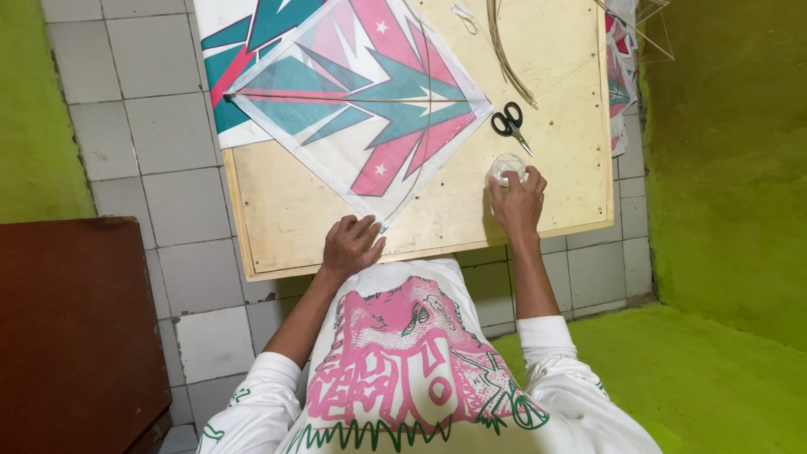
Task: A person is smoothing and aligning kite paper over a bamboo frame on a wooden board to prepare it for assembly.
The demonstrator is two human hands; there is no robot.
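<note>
Nearest the person, the left hand (350,245) rests palm-down with its grip loosely curled and holding nothing, at the near corner of a diamond-shaped paper kite (361,105) printed in teal, pink and white, lying flat on the pale wooden tabletop (277,219). The right hand (517,202) has its grip closed around a small clear round container (508,166) standing on the tabletop. Just beyond lie black-handled scissors (509,122), then thin bamboo strips (504,50) at the far edge.
</note>
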